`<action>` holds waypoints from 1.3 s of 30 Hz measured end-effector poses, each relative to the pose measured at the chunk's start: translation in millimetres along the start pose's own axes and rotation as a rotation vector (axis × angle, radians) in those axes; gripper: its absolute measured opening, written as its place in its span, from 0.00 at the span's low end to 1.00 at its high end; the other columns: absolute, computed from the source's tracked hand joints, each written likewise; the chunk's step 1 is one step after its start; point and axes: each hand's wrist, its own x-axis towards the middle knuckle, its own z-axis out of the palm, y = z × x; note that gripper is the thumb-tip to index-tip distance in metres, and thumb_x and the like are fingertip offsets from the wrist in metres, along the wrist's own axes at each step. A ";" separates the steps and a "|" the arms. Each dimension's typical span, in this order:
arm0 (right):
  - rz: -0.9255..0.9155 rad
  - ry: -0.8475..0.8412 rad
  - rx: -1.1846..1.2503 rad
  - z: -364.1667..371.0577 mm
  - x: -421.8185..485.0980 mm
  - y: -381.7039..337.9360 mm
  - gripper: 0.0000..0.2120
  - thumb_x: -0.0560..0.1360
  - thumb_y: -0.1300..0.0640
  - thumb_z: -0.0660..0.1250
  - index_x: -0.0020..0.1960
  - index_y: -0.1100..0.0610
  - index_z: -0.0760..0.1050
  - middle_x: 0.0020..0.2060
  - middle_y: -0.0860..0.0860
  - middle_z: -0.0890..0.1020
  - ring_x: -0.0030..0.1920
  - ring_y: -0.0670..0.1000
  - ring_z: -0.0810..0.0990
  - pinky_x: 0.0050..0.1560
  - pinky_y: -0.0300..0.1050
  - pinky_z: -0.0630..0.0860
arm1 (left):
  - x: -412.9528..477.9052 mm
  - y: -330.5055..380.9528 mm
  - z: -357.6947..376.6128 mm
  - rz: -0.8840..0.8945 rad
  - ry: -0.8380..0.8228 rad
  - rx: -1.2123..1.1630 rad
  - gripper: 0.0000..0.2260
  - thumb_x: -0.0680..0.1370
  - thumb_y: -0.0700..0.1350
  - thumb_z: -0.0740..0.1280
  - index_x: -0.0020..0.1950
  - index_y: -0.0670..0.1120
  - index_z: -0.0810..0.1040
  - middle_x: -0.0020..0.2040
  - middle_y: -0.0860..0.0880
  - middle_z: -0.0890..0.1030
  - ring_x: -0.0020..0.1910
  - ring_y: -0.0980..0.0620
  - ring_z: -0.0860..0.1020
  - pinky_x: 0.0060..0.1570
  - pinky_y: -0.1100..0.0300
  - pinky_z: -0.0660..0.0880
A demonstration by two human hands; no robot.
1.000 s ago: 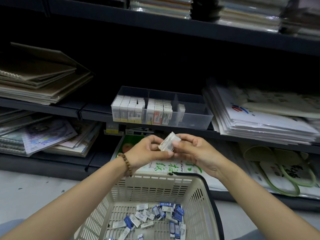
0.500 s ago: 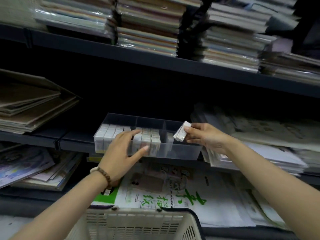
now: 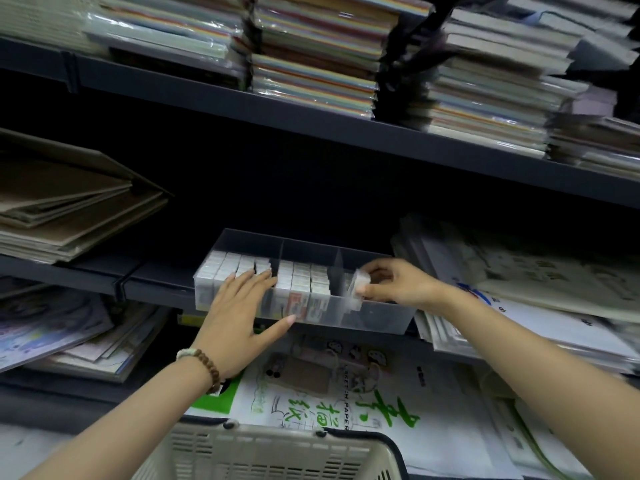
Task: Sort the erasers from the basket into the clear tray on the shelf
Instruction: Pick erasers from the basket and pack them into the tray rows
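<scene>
Pinching one small eraser (image 3: 358, 289), wrapped in glossy clear film, between the thumb and curled fingertips of the right hand (image 3: 398, 284). Holding it upright at the left end of the right-hand compartment of the clear tray (image 3: 381, 317), just beside the divider; cannot tell whether it is touching the floor there.

Laying the left hand (image 3: 239, 317) flat over the tray's front left corner, with fingers straight and slightly spread. Touching the tops of the packed erasers (image 3: 301, 275) with the fingertips and stretching the thumb along the bottom of the front wall. Wearing a brown bead bracelet (image 3: 209, 370) on that wrist.

Filling the tray's left and middle compartments with tight upright rows of small white rectangular blocks, labels facing out through the transparent front. Sitting on the edge of a dark metal shelf (image 3: 156, 282), in rigid see-through plastic, split three ways by thin dividers.

Showing only the rim and slotted cream plastic wall of the basket (image 3: 277, 455) at the bottom edge, contents out of view.

Flanking the tray with flat brown card-covered pads (image 3: 69, 209) on the left and white paper packs (image 3: 519, 306) on the right. Stacking film-wrapped coloured paper (image 3: 311, 64) on the shelf above.
</scene>
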 end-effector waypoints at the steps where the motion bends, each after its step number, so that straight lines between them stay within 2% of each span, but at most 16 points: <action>1: -0.002 -0.003 -0.025 2.8 -0.9 -0.1 0.22 0.72 0.56 0.71 0.64 0.60 0.71 0.53 0.56 0.79 0.49 0.51 0.81 0.52 0.44 0.79 | 0.0 -0.3 -0.1 0.004 0.002 0.003 0.41 0.66 0.74 0.43 0.74 0.55 0.58 0.75 0.57 0.58 0.75 0.57 0.50 0.71 0.63 0.37; 4: 0.006 -0.016 0.010 8.0 -1.7 -2.5 0.23 0.73 0.56 0.71 0.64 0.62 0.70 0.53 0.58 0.79 0.48 0.52 0.80 0.54 0.48 0.79 | -0.4 -1.6 -0.8 0.008 0.000 -0.013 0.40 0.68 0.75 0.44 0.74 0.55 0.58 0.75 0.57 0.57 0.75 0.57 0.50 0.70 0.63 0.37; 8: 0.095 -0.062 -0.029 9.2 -1.4 -1.7 0.27 0.74 0.48 0.69 0.66 0.62 0.68 0.58 0.56 0.79 0.52 0.51 0.81 0.55 0.42 0.77 | 0.1 -1.9 -1.6 0.010 -0.011 -0.034 0.39 0.68 0.73 0.45 0.74 0.55 0.58 0.75 0.57 0.56 0.75 0.58 0.49 0.71 0.63 0.37; 11: 0.122 -0.041 -0.006 7.7 0.6 -0.8 0.26 0.75 0.42 0.64 0.63 0.61 0.74 0.59 0.56 0.79 0.53 0.48 0.80 0.56 0.40 0.77 | 0.6 -3.0 -1.9 0.014 -0.009 -0.035 0.38 0.68 0.72 0.45 0.74 0.55 0.57 0.75 0.57 0.56 0.75 0.58 0.48 0.71 0.63 0.37; 13: 0.167 -0.077 -0.103 5.2 1.7 -2.9 0.27 0.75 0.40 0.61 0.62 0.59 0.76 0.60 0.53 0.79 0.57 0.48 0.78 0.58 0.37 0.72 | 0.3 -3.7 -2.7 0.020 -0.008 -0.041 0.38 0.68 0.72 0.46 0.74 0.55 0.58 0.75 0.57 0.56 0.75 0.58 0.48 0.71 0.63 0.37; 15: 0.238 -0.154 -0.183 5.5 3.2 -4.9 0.27 0.75 0.39 0.61 0.63 0.58 0.75 0.56 0.50 0.82 0.63 0.47 0.75 0.63 0.41 0.63 | -0.3 -4.4 -3.9 0.030 -0.012 -0.046 0.38 0.68 0.72 0.46 0.74 0.55 0.58 0.75 0.57 0.56 0.75 0.58 0.49 0.71 0.64 0.37; 17: 0.289 -0.192 -0.171 8.7 6.7 -6.1 0.26 0.76 0.39 0.61 0.64 0.57 0.74 0.51 0.50 0.84 0.64 0.47 0.74 0.66 0.44 0.60 | -0.5 -6.1 -4.6 0.040 -0.017 -0.045 0.36 0.70 0.70 0.48 0.74 0.55 0.57 0.76 0.57 0.56 0.75 0.58 0.48 0.71 0.63 0.38; 18: 0.304 -0.189 -0.161 10.0 8.4 -7.1 0.26 0.76 0.40 0.62 0.65 0.58 0.73 0.52 0.51 0.84 0.65 0.48 0.73 0.67 0.44 0.59 | -0.4 -7.5 -4.7 0.045 -0.020 -0.040 0.35 0.71 0.70 0.49 0.74 0.55 0.57 0.76 0.57 0.55 0.75 0.59 0.48 0.71 0.63 0.38; 21: 0.312 -0.159 -0.178 14.7 10.8 -13.3 0.27 0.76 0.41 0.62 0.68 0.58 0.71 0.64 0.53 0.76 0.69 0.51 0.70 0.64 0.42 0.62 | 0.3 -13.7 -7.0 0.047 -0.014 -0.026 0.33 0.73 0.69 0.52 0.74 0.54 0.58 0.75 0.57 0.56 0.75 0.58 0.49 0.72 0.63 0.38; 25: 0.278 -0.150 -0.167 31.4 15.5 -23.8 0.26 0.78 0.44 0.60 0.69 0.59 0.69 0.70 0.53 0.70 0.68 0.52 0.70 0.57 0.39 0.65 | -0.1 -28.4 -14.6 0.014 0.031 -0.009 0.35 0.72 0.71 0.50 0.73 0.52 0.62 0.74 0.54 0.61 0.75 0.55 0.53 0.72 0.61 0.40; 30: 0.223 -0.054 -0.103 47.4 19.3 -33.4 0.23 0.78 0.47 0.62 0.66 0.62 0.72 0.66 0.55 0.74 0.64 0.53 0.73 0.58 0.41 0.69 | -1.2 -38.5 -21.7 -0.002 0.006 0.021 0.36 0.71 0.70 0.49 0.73 0.52 0.61 0.75 0.54 0.59 0.75 0.55 0.52 0.72 0.61 0.40; 34: 0.107 0.070 -0.030 50.2 5.7 -36.1 0.18 0.79 0.51 0.62 0.63 0.61 0.74 0.62 0.54 0.77 0.61 0.51 0.75 0.58 0.40 0.70 | -6.9 -32.6 -29.0 0.007 -0.007 -0.063 0.35 0.71 0.67 0.52 0.74 0.51 0.59 0.75 0.53 0.59 0.75 0.55 0.51 0.74 0.59 0.42; 37: -0.089 0.270 0.002 55.6 -21.1 -33.8 0.14 0.78 0.54 0.63 0.63 0.56 0.73 0.56 0.47 0.78 0.56 0.44 0.76 0.55 0.34 0.71 | -19.1 -18.6 -29.7 0.037 0.064 -0.177 0.32 0.73 0.66 0.54 0.73 0.51 0.62 0.73 0.54 0.63 0.74 0.55 0.56 0.74 0.54 0.51; 39: -0.214 0.346 0.033 66.3 -45.2 -26.9 0.09 0.77 0.54 0.64 0.57 0.50 0.74 0.51 0.39 0.78 0.52 0.37 0.76 0.52 0.26 0.71 | -32.1 -7.2 -20.7 0.085 0.058 -0.235 0.29 0.74 0.65 0.54 0.71 0.52 0.65 0.71 0.55 0.65 0.73 0.56 0.59 0.73 0.55 0.56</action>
